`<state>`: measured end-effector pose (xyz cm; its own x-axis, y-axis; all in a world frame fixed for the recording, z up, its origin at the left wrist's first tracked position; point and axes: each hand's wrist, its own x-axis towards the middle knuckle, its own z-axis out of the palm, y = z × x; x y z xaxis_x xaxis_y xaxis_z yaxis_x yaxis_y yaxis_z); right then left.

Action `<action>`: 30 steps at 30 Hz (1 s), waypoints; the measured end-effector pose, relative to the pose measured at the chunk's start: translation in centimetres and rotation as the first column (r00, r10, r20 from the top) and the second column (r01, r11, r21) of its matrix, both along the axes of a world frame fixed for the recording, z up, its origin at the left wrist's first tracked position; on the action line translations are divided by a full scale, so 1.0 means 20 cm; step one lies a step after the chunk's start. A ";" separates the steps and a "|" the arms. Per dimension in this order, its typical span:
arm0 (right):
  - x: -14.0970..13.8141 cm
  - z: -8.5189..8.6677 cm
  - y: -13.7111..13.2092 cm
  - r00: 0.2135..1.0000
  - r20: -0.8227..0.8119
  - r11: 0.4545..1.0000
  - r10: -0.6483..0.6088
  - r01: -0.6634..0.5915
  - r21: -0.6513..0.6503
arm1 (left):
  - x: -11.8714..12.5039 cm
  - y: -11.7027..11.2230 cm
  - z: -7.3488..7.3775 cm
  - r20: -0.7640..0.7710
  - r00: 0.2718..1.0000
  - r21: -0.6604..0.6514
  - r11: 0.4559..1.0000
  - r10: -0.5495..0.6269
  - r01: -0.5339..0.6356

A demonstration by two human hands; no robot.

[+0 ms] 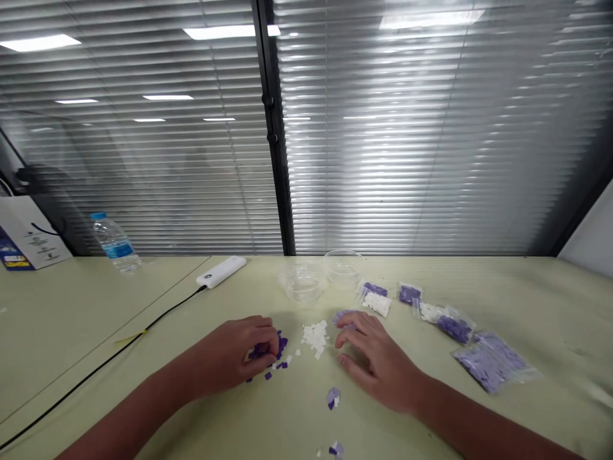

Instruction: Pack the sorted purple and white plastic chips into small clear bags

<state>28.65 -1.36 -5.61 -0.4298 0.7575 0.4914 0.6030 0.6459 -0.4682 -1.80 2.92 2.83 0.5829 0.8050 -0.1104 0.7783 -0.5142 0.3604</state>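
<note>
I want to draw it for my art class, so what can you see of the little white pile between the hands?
The pile of small white pieces is a low, loose heap of tiny flat bits, mostly square-looking. They could be plastic or card; I cannot tell which. It lies on the pale green tabletop between the left hand and the right hand, touching neither. A few stray bits sit toward the left hand.
</note>
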 end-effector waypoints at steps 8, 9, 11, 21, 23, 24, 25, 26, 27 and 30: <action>-0.04 0.06 -0.06 0.980 0.113 0.983 0.161 -0.169 0.065 | -0.05 0.02 -0.03 -0.035 0.996 0.054 0.995 -0.086 0.088; -0.04 0.06 -0.06 0.977 0.122 0.982 0.172 -0.181 0.061 | -0.04 0.01 -0.02 -0.031 0.995 0.057 0.994 -0.093 0.094; -0.04 0.06 -0.07 0.978 0.122 0.984 0.167 -0.173 0.046 | -0.03 0.00 -0.02 -0.033 0.993 0.061 0.991 -0.115 0.117; -0.03 0.03 -0.05 0.987 0.090 0.991 0.136 -0.137 0.006 | -0.02 -0.07 -0.07 -0.047 0.972 0.191 0.953 -0.230 0.234; -0.03 0.03 -0.05 0.988 0.083 0.991 0.134 -0.135 0.007 | -0.01 -0.06 -0.07 -0.030 0.968 0.205 0.946 -0.250 0.251; -0.03 0.03 -0.05 0.987 0.081 0.991 0.135 -0.136 0.007 | -0.01 -0.06 -0.07 -0.032 0.967 0.196 0.947 -0.253 0.255; -0.03 0.03 -0.05 0.987 0.080 0.990 0.138 -0.139 0.006 | -0.01 -0.06 -0.06 -0.042 0.967 0.178 0.951 -0.251 0.254; -0.03 0.04 -0.05 0.987 0.078 0.990 0.140 -0.141 0.006 | 0.00 -0.06 -0.06 -0.057 0.968 0.160 0.955 -0.245 0.251; -0.03 0.04 -0.05 0.987 0.078 0.990 0.141 -0.142 0.004 | 0.00 -0.07 -0.05 -0.074 0.968 0.145 0.958 -0.238 0.247; -0.03 0.04 -0.05 0.988 0.073 0.990 0.138 -0.139 0.007 | -0.03 -0.10 -0.02 -0.116 0.961 0.115 0.958 -0.250 0.263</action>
<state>28.05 -2.44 -4.79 -0.5649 0.6824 0.4639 0.5392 0.7309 -0.4184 -2.32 0.91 2.43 0.7630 0.6408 -0.0845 0.6426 -0.7379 0.2063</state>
